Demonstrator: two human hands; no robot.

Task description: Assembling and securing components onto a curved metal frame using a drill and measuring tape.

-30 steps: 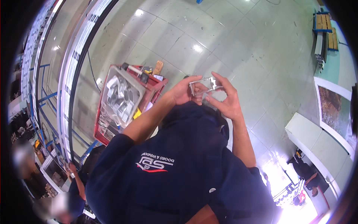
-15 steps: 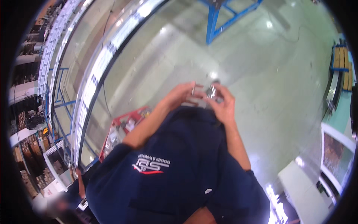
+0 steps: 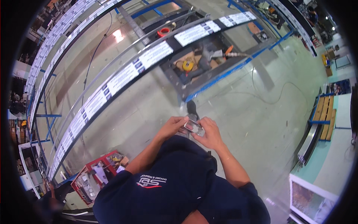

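Observation:
Both my hands are in front of my body, above the floor. Between them is a small clear, shiny rectangular box (image 3: 194, 127), tilted, with something pale inside or behind it that I cannot make out. My left hand (image 3: 172, 128) pinches its left end between thumb and fingers. My right hand (image 3: 209, 133) grips the right end, thumb below and fingers curled over the top. A dark shoe (image 3: 191, 108) shows just beyond the box.
A long profile with white labels (image 3: 121, 77) curves across the left. Ahead stands a blue-edged workbench (image 3: 223, 80) with a yellow tape measure (image 3: 187, 65) and an air hose (image 3: 257, 84). A red cart (image 3: 89, 164) is at lower left; a rack with wooden slats (image 3: 325, 115) at right.
My left hand has come together with the right on the clear box, where its fingers were apart before. The view has swung, bringing the workbench, labelled profile and shoe into sight.

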